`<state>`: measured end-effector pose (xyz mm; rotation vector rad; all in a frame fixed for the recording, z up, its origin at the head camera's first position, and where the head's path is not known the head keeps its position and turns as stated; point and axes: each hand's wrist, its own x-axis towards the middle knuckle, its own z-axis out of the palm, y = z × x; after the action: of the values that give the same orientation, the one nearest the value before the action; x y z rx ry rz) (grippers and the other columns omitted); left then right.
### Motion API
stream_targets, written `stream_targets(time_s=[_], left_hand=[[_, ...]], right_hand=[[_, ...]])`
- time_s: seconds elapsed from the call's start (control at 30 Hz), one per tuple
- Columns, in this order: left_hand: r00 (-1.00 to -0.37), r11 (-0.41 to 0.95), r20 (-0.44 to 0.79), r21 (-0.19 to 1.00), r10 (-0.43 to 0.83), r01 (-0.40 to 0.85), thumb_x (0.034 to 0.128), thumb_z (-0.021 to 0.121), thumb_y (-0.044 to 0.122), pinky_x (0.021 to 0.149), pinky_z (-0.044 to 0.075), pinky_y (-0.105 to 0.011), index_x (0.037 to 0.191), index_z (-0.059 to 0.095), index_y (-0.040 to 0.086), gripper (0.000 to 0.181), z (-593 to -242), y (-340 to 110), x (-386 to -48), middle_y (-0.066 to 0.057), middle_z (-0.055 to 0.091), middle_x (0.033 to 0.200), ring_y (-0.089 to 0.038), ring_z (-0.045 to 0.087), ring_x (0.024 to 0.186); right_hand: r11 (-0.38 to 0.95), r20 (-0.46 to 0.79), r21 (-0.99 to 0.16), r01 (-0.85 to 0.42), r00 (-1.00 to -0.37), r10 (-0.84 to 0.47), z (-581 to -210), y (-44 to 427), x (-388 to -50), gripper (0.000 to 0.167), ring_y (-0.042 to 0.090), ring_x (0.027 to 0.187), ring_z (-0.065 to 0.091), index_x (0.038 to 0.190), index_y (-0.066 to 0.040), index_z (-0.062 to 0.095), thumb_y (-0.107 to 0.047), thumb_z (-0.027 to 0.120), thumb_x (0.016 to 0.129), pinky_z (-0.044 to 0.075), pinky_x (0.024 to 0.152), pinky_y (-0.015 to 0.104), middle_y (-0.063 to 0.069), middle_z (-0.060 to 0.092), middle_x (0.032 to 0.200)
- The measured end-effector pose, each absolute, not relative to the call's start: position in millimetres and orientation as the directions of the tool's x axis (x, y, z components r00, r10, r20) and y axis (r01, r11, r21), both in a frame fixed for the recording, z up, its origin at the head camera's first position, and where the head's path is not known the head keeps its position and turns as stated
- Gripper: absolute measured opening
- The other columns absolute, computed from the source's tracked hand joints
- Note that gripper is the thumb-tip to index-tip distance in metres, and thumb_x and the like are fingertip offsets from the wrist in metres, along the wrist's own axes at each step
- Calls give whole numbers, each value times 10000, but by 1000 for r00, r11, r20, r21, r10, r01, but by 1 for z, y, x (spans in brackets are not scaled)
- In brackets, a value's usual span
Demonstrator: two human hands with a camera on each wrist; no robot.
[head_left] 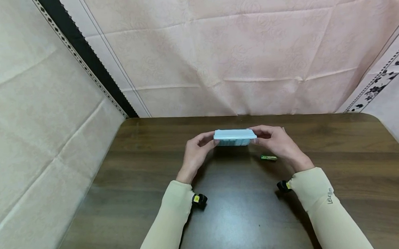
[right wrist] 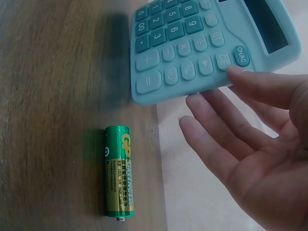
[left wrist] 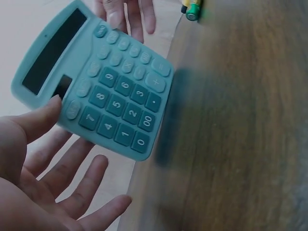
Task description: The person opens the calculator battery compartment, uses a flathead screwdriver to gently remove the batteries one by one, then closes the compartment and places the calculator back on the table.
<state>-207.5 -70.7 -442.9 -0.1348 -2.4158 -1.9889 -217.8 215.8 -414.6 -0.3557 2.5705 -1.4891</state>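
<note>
A light blue calculator (head_left: 235, 134) with darker teal number keys is held up between both hands above the table. My left hand (head_left: 195, 154) grips one side edge, its thumb (left wrist: 44, 117) on the front face beside the small solar panel. At the opposite edge my right hand (head_left: 279, 143) pinches the calculator, the thumb (right wrist: 260, 86) close to the ON/AC key and the fingers behind. The display and keys face back toward the wrists. On the table near the right hand lies a green and gold battery (right wrist: 119, 171). The calculator's back is hidden.
The brown wooden table (head_left: 231, 220) has rounded far corners. Behind it hangs a pale patterned cloth (head_left: 250, 54), and another light cloth (head_left: 44, 140) covers the left side. Each wrist carries a small black camera, such as the left one (head_left: 200, 200).
</note>
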Motion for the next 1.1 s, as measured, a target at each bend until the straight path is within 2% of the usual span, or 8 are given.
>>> stream_targets(time_s=[0.2, 0.33, 0.53, 0.67, 0.83, 0.97, 1.1], left_hand=[[-996, 192, 89, 977, 17, 91, 966, 824, 276, 876, 553, -363, 1260, 797, 188, 308, -445, -69, -210, 26, 771, 1150, -169, 694, 1038], [-995, 202, 95, 975, 4, 94, 969, 821, 278, 848, 543, -340, 1250, 800, 180, 298, -446, -68, -211, 17, 771, 1125, -172, 686, 1015], [-997, 227, 80, 971, -11, 75, 986, 800, 297, 821, 519, -339, 1262, 794, 177, 301, -446, -67, -210, 12, 747, 1099, -178, 649, 997], [-997, 237, 79, 969, -23, 72, 1000, 783, 281, 810, 515, -338, 1275, 789, 177, 294, -446, -66, -210, 16, 745, 1108, -178, 642, 999], [-996, 243, 80, 968, -32, 70, 1016, 764, 250, 837, 540, -361, 1288, 781, 162, 286, -447, -65, -210, 11, 750, 1122, -177, 648, 1012], [-998, 213, 62, 976, -29, 55, 1026, 750, 235, 883, 598, -416, 1298, 772, 148, 286, -447, -64, -210, -11, 743, 1121, -192, 670, 1013], [-998, 181, 51, 982, -29, 45, 1039, 733, 222, 856, 626, -435, 1312, 765, 145, 286, -448, -64, -210, -39, 730, 1123, -253, 698, 1036]], right_hand=[[487, -6, -862, -139, -959, -284, -411, 215, -215, 411, 316, 1174, 652, 1440, -47, 650, -130, 709, 1042, 521, 978, 452, 162, 709, 1289], [485, 0, -863, -143, -959, -283, -411, 214, -215, 426, 329, 1203, 646, 1457, -32, 628, -136, 697, 1050, 508, 1006, 492, 168, 704, 1300], [498, 12, -854, -152, -962, -272, -414, 215, -216, 337, 319, 1198, 653, 1374, -50, 683, -172, 689, 1060, 509, 1002, 500, 138, 725, 1260], [489, -4, -863, -130, -964, -264, -414, 214, -214, 344, 331, 1166, 668, 1362, -35, 679, -205, 692, 1062, 537, 991, 516, 163, 713, 1254], [396, -34, -915, -75, -965, -260, -415, 211, -214, 374, 366, 1088, 701, 1415, -4, 616, -118, 675, 1064, 597, 924, 504, 221, 675, 1267], [372, -44, -927, -53, -968, -246, -416, 208, -216, 367, 386, 1090, 678, 1424, -11, 581, -70, 649, 1068, 615, 877, 494, 232, 641, 1262], [355, -43, -934, -48, -969, -243, -416, 205, -217, 380, 397, 1119, 662, 1425, 37, 530, -54, 635, 1071, 625, 852, 471, 259, 593, 1261]])
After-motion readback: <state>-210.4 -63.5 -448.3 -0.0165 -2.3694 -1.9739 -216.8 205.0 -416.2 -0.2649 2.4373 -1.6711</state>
